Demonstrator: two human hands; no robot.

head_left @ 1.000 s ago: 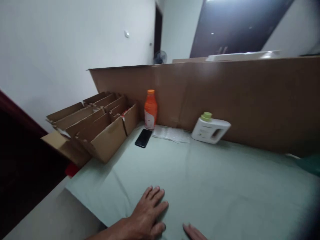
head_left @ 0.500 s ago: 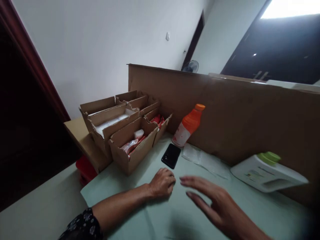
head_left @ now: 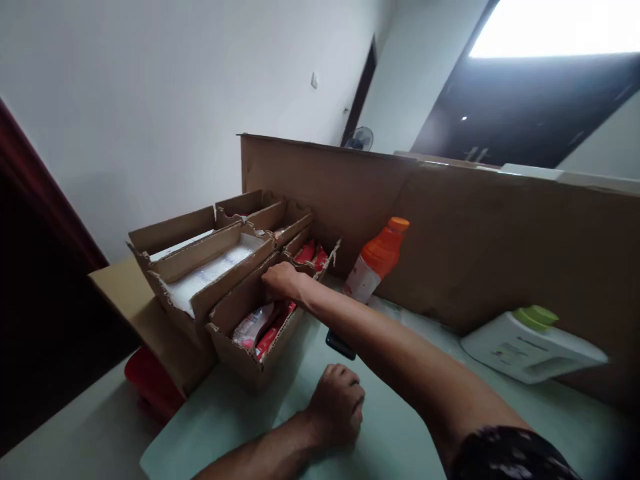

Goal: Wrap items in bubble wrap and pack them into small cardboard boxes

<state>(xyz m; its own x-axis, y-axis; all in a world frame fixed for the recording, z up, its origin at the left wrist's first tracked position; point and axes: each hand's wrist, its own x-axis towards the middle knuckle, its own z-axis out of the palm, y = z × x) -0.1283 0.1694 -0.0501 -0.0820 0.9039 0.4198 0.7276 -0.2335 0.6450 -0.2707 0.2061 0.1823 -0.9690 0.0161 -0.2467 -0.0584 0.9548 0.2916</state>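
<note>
My right hand (head_left: 283, 280) reaches down into the front cardboard compartment (head_left: 235, 347). Its fingers are curled, and what they grip, if anything, is hidden behind the hand. In front of it in the same compartment lie a clear plastic packet (head_left: 253, 325) and a red packet (head_left: 274, 331). My left hand (head_left: 337, 403) rests on the table as a loose fist, with nothing seen in it. Between the hands, partly covered by my right forearm, is a black phone (head_left: 340, 345).
More cardboard compartments stand behind, one with white packets (head_left: 215, 272), one with red packets (head_left: 310, 255). An orange-capped bottle (head_left: 377, 260) stands by the cardboard wall (head_left: 475, 227). A white jug with a green cap (head_left: 530, 347) is at right. Red plastic (head_left: 153, 383) sits lower left.
My right hand has moved left and forward from above the table into the front compartment, and its fingers have closed. It now covers the spot where a small white item lay. The view has shifted slightly.
</note>
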